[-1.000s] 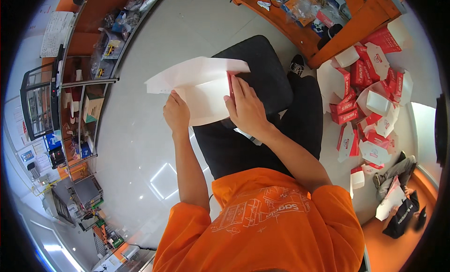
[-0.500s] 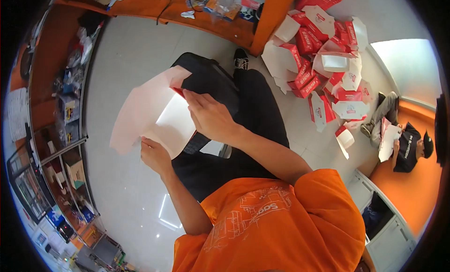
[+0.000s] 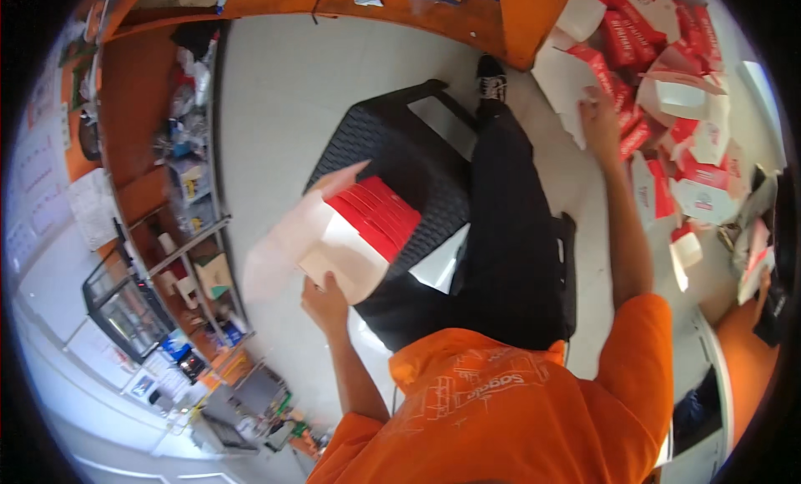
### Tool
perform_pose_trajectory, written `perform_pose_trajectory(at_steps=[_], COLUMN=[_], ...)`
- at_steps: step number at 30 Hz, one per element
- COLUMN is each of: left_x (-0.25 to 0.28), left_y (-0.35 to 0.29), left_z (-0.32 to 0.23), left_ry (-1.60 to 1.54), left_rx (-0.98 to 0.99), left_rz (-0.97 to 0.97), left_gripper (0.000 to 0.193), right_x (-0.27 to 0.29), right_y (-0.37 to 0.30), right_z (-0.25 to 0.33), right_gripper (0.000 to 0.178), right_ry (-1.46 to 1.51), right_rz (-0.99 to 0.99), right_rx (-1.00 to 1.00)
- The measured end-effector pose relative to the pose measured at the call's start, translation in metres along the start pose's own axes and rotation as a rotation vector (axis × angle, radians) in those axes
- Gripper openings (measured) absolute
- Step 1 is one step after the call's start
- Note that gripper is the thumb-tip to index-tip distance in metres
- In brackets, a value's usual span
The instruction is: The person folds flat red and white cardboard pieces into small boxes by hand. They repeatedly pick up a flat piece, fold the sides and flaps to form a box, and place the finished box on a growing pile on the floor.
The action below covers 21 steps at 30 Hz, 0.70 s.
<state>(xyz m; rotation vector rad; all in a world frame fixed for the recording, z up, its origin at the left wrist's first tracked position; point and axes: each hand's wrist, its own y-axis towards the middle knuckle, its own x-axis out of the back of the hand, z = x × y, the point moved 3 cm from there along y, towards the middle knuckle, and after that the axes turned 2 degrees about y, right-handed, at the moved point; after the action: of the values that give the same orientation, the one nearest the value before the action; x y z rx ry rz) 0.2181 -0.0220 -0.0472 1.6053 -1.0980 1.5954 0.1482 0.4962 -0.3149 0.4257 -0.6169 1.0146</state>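
Observation:
My left hand (image 3: 325,305) grips the near edge of a pale, partly folded cardboard food box (image 3: 338,242), thumb on top of its panel. The box is held in front of my body, and its far left flap is blurred. A red, lined part (image 3: 380,213) shows at its right, over the black woven-pattern stool (image 3: 350,142); I cannot tell whether it belongs to the same box. Away to the right, my right hand (image 3: 599,125) is stretched out to the pile of red and white boxes (image 3: 622,42), beside a white flap (image 3: 557,83). Its fingers are smeared.
An orange shelf (image 3: 375,8) crosses the far side, near my black shoe (image 3: 492,83). Along the left stands a shelving unit (image 3: 158,192) with bagged goods. At the right edge, a seated person (image 3: 768,300) is partly in view beside a pale cabinet (image 3: 709,350).
My right hand has left the box and moved right to the pile. My left hand keeps its hold. The view has shifted, revealing more of the stool and the red lined part.

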Motion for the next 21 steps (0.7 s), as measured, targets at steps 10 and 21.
perform_pose_trajectory(at_steps=[10, 21], left_x=[0.018, 0.005], left_y=[-0.001, -0.020], left_z=[-0.025, -0.093], left_ry=[-0.006, -0.648], left_rx=[0.011, -0.221], left_rz=[0.144, 0.040], left_gripper=[0.035, 0.057], right_x=[-0.057, -0.094], right_y=[0.079, 0.075], right_z=[-0.123, -0.158], right_gripper=[0.079, 0.041], right_ry=[-0.453, -1.053], right_rz=[0.202, -0.050], right_rx=[-0.277, -0.060])
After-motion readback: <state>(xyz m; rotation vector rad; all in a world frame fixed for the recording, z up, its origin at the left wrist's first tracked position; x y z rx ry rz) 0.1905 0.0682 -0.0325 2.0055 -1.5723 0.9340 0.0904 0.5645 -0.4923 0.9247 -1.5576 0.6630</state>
